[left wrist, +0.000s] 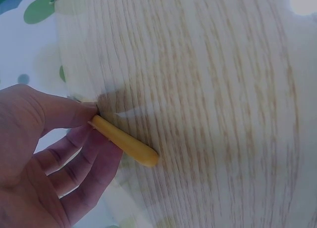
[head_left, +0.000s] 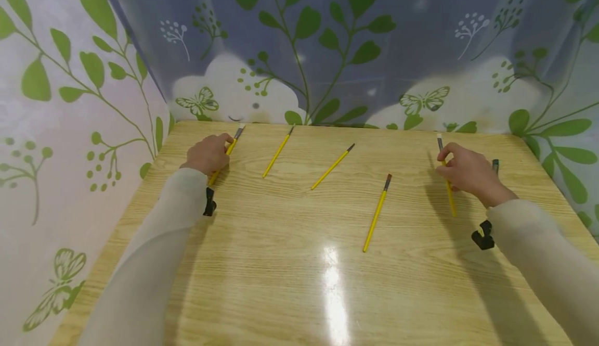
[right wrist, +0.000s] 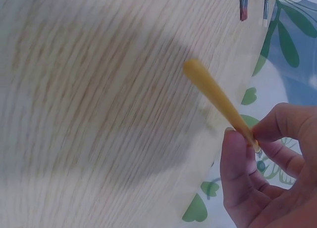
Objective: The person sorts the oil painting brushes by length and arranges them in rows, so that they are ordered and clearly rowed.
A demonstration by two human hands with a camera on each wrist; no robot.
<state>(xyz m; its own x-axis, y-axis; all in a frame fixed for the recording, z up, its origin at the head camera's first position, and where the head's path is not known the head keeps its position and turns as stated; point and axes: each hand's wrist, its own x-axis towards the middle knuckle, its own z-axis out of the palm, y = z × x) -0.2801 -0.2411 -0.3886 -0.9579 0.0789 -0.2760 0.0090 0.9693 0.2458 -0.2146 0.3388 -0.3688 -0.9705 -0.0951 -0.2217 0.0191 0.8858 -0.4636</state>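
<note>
Pale sleeves (head_left: 145, 257) come closest to me, above the table (head_left: 262, 283). On the left I have the left hand (head_left: 207, 153) pinching the first brush (head_left: 231, 146) in its fingers. Next I see a second brush (head_left: 278, 153), a third brush (head_left: 333, 167) and a fourth brush (head_left: 376, 213) lying apart on the table. Then the right hand (head_left: 468, 170) pinches a fifth brush (head_left: 451, 201) in its fingers, bristles pointing away from me; beyond that hand, a sixth brush (head_left: 495, 166) shows, partly hidden.
</note>
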